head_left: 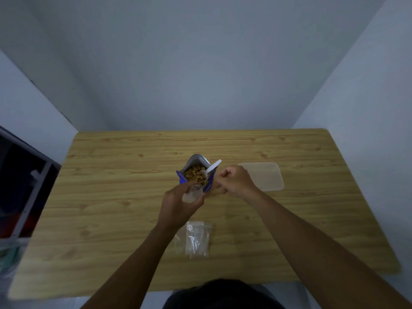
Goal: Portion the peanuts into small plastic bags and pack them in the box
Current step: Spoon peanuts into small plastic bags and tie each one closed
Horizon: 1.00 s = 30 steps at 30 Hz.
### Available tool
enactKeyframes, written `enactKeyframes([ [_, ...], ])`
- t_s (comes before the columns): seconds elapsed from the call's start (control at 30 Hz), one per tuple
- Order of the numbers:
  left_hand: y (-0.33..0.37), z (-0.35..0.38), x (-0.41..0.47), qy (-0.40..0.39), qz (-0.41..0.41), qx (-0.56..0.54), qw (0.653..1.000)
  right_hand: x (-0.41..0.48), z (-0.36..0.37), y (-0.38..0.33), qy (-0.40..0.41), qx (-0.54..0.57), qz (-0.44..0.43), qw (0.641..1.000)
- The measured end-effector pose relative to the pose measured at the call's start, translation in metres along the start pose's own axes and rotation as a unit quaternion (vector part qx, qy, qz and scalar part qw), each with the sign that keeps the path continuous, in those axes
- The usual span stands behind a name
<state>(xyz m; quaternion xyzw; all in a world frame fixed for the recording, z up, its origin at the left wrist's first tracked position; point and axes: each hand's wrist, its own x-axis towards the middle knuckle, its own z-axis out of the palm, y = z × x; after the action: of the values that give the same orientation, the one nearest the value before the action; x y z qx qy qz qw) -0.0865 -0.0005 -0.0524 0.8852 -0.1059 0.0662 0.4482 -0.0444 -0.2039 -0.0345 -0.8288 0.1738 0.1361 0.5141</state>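
1. Closest to the person, a few small bags (197, 239) lie flat on the wooden bench (111, 208); they are clear and sit in a loose pile just right of the left arm.
2. A bit farther out, the left hand (178, 204) is curled round one more clear bag (192, 194); it holds this bag up just in front of the peanut pouch (197, 160).
3. The right hand (236, 180) is just to the right of the pouch; its fingers are curled in, with the tips right at the pouch's side; I cannot tell if it pinches the pouch or grips nothing.
4. The pouch stands up in the middle of the bench; it is blue outside and silver inside; its top is wide open; brown peanuts (194, 173) show inside it.
5. A white spoon (211, 169) sits in the pouch; its round end rests on the peanuts; its handle sticks out up and to the right, above the right hand.
6. A pale, see-through box (265, 177) with round corners lies on the bench to the right; the right hand hides its near left corner; it looks flat, so it may be just a lid.
7. Farthest off, white walls (200, 63) meet the back of the bench; off to the left is a dark thing with a grey frame (29, 197).
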Motion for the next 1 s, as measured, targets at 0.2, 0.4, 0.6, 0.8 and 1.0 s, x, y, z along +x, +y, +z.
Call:
enactKeyframes([
  [0.2, -0.032, -0.027, 0.019, 0.013, 0.019, -0.001, 1.000, 0.012, 0.020, -0.014, 0.127, -0.011, -0.075, 0.989],
  [0.4, -0.035, -0.033, 0.036, 0.024, 0.032, 0.006, 0.999, 0.022, 0.027, -0.017, 0.169, -0.083, -0.192, 0.963],
  [0.6, -0.037, -0.031, 0.038, 0.023, 0.019, -0.002, 1.000, 0.029, 0.013, -0.017, 0.170, -0.045, -0.145, 0.974],
  [0.8, -0.038, -0.031, 0.040, 0.016, 0.027, 0.000, 1.000, 0.024, 0.018, -0.013, 0.128, 0.026, -0.119, 0.984],
  [1.0, -0.037, -0.029, 0.044, 0.028, 0.018, -0.014, 0.999, 0.022, 0.021, -0.013, 0.094, 0.028, -0.141, 0.985],
])
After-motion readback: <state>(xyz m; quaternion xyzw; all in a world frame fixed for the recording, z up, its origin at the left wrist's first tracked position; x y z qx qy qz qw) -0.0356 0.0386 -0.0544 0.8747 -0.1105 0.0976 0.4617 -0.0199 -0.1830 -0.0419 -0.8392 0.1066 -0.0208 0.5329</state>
